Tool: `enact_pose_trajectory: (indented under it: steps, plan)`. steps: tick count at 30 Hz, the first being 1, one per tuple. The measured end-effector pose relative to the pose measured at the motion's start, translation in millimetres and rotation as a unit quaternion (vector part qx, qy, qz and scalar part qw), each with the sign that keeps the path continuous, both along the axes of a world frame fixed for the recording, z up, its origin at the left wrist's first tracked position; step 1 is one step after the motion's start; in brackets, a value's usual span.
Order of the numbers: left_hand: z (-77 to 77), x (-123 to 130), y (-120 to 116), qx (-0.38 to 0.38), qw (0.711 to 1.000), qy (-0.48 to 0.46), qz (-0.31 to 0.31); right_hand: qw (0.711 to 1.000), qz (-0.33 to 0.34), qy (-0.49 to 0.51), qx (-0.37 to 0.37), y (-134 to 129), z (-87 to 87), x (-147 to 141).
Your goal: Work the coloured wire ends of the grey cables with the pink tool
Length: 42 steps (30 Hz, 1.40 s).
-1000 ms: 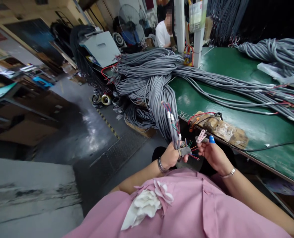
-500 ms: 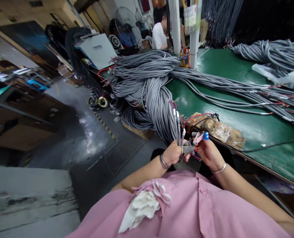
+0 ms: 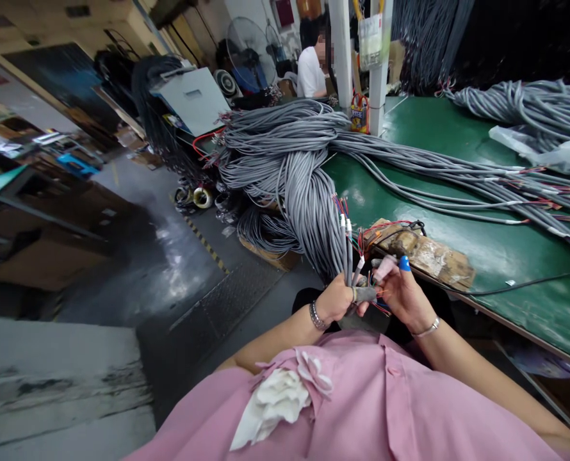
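Observation:
My left hand (image 3: 339, 297) is closed around the ends of several grey cables (image 3: 347, 256), with a grey covering on its thumb. Thin coloured wires fan out of the cable ends near my fingers. Just to the right, my right hand (image 3: 405, 296) is closed at the wire tips, with a blue cover on one fingertip. Pinkish wrapping shows on another of its fingers, blurred by motion. What it pinches is too small to make out clearly. The held cables lead up into a big grey cable bundle (image 3: 309, 186) draped over the table's edge.
The green table (image 3: 419, 121) stretches to the right, with stripped cables (image 3: 481, 176) lying across it. A worn wooden block (image 3: 424, 253) with wires sits at its near edge. More coiled cables (image 3: 529, 105) and a plastic bag (image 3: 554, 153) lie farther back. A person (image 3: 311, 70) sits beyond the posts.
My right hand has shifted slightly, and its wrapped finger is now blurred. My left hand keeps its hold on the cables. The view has moved a little.

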<state>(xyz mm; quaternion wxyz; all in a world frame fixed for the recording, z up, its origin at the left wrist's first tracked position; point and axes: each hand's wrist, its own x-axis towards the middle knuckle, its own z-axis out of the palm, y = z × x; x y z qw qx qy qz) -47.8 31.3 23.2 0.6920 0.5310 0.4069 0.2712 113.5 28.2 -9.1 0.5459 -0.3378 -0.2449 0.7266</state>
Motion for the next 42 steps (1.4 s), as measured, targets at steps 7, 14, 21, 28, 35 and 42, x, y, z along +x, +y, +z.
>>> enact_pose_trajectory:
  steps: [7, 14, 21, 28, 35, 42]
  plan:
    - [-1.2, -7.3, -17.0, 0.054, 0.997, -0.001, 0.056, 1.0, -0.023, -0.003, 0.003, -3.0, 3.4, -0.5]
    - [-3.4, 5.6, -12.7, 0.042, 0.993, -0.031, 0.103, 0.966, -0.159, -0.191, 0.068, -7.5, -7.1, -0.5]
    - [3.2, 11.3, -13.0, 0.055, 0.993, 0.004, 0.1, 0.997, -0.072, -0.015, 0.015, 2.3, -8.7, -4.1]
    - [6.1, 12.0, -14.1, 0.037, 0.993, -0.017, 0.106, 0.996, -0.081, 0.045, 0.0, 2.5, -5.5, -8.5]
    - [2.2, -1.0, -24.5, 0.073, 0.992, -0.002, 0.099, 0.997, -0.007, 0.072, -0.011, -1.1, -3.5, 2.0]
    - [-4.7, 4.4, -27.1, 0.089, 0.983, -0.037, 0.157, 0.999, -0.034, 0.031, 0.02, -3.8, 1.0, -0.3]
